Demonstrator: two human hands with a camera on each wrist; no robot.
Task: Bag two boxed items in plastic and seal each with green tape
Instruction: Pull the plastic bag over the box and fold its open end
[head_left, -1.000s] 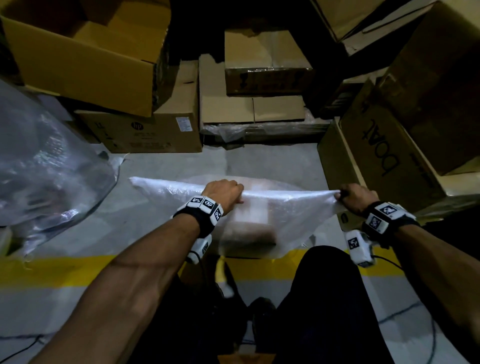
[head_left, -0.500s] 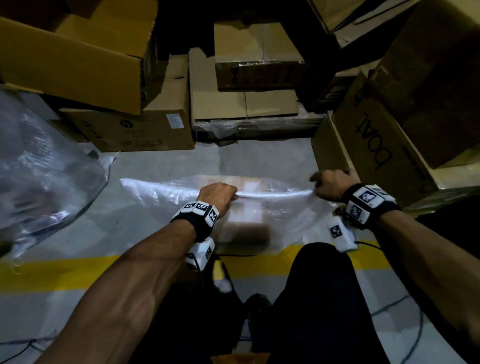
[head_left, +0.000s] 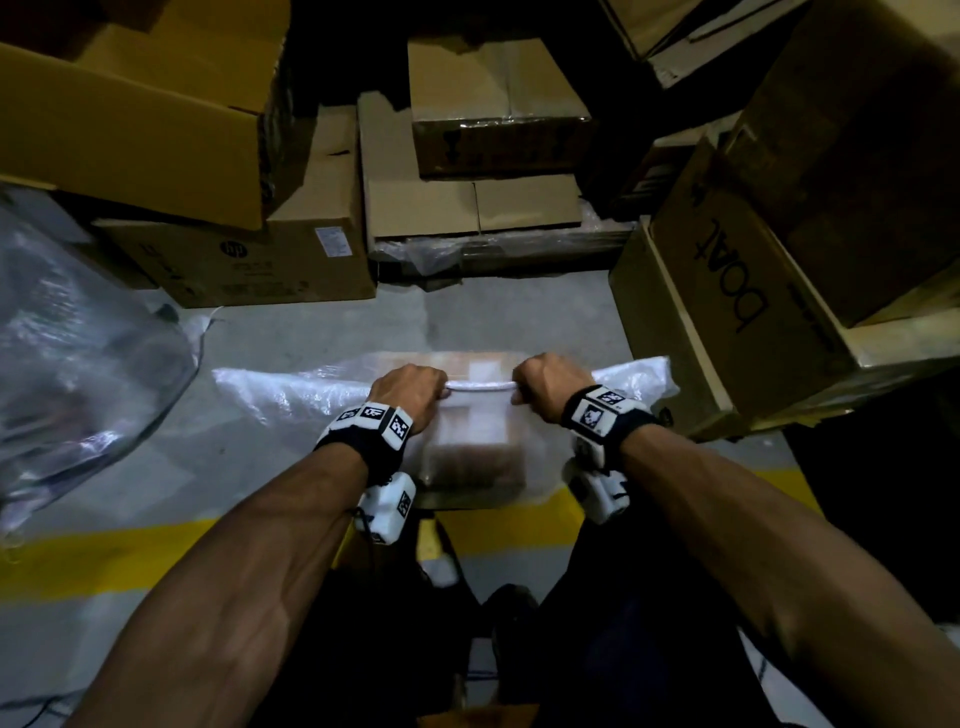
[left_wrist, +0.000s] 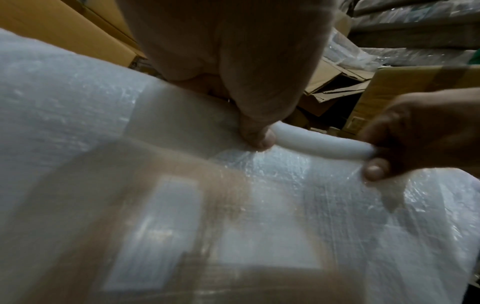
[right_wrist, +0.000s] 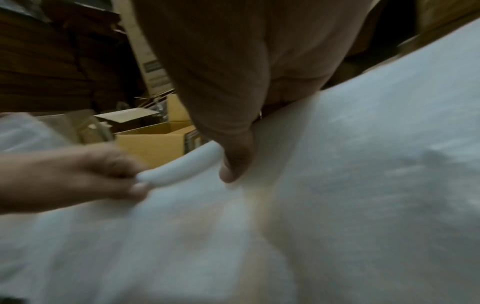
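Both hands are up on the bag (head_left: 291, 395) now: left hand (head_left: 410, 387) and right hand (head_left: 545, 384) each pinch its rolled top edge, close together, likely tightening the mouth for taping. One box (head_left: 470, 457) sits inside, just below the knuckles. One bag, one box; no green tape visible.

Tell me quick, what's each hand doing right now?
Left hand: pinches the rolled top edge of the translucent plastic bag.
Right hand: pinches the same rolled edge.
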